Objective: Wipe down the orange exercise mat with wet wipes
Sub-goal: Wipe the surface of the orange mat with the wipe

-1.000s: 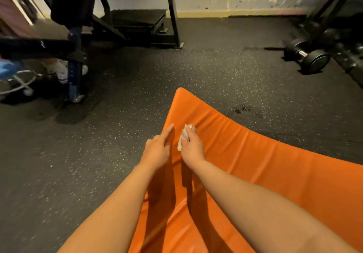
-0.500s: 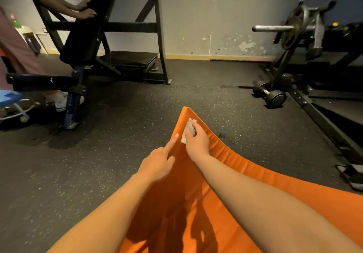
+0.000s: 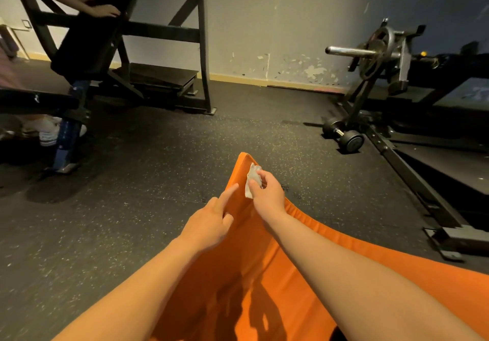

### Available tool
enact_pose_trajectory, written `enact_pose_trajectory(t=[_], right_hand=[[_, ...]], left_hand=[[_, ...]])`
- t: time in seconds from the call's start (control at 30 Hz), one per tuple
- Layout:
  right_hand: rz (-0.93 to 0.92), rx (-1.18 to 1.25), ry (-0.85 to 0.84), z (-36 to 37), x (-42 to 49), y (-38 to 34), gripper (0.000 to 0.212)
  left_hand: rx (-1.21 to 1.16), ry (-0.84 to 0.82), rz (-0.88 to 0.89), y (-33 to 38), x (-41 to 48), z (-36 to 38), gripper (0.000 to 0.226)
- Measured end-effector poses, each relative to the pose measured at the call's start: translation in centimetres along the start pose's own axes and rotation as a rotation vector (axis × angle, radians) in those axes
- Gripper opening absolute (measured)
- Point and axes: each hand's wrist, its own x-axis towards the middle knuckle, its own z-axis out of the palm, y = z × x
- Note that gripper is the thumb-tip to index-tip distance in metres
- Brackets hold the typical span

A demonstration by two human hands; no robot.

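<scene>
The orange exercise mat [image 3: 264,266] lies on the dark rubber floor, its far corner pointing away from me. My right hand [image 3: 267,195] pinches a crumpled white wet wipe [image 3: 251,178] near that far corner. My left hand [image 3: 209,223] is at the mat's left edge, its index finger stretched out onto the orange surface and the other fingers curled. Both forearms reach over the mat and hide part of it.
A black weight bench [image 3: 98,36] stands at the back left, with another person's hands [image 3: 98,4] on its pad. A dumbbell [image 3: 344,135] and a plate-loaded machine [image 3: 383,49] stand at the right; the machine's base rail [image 3: 412,174] runs close to the mat.
The view has tilted up and shows more of the gym. My right hand has moved the wipe farther toward the mat's far corner. My left index finger has followed along the left edge.
</scene>
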Motion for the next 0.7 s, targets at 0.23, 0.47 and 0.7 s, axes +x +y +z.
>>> enact_pose_trajectory(t=[0.23, 0.47, 0.7], right_hand=[[-0.071, -0.012, 0.047, 2.9, 0.6, -1.4, 0.043], [0.045, -0.08, -0.009, 4.3, 0.3, 0.8, 0.049], [-0.026, -0.013, 0.072, 4.8, 0.9, -1.1, 0.048]], left_hand=[[-0.061, 0.024, -0.021, -0.7, 0.0, 0.4, 0.05], [-0.03, 0.014, -0.015, -0.6, -0.1, -0.2, 0.058], [-0.045, 0.016, 0.031, 0.2, -0.1, -0.8, 0.074]])
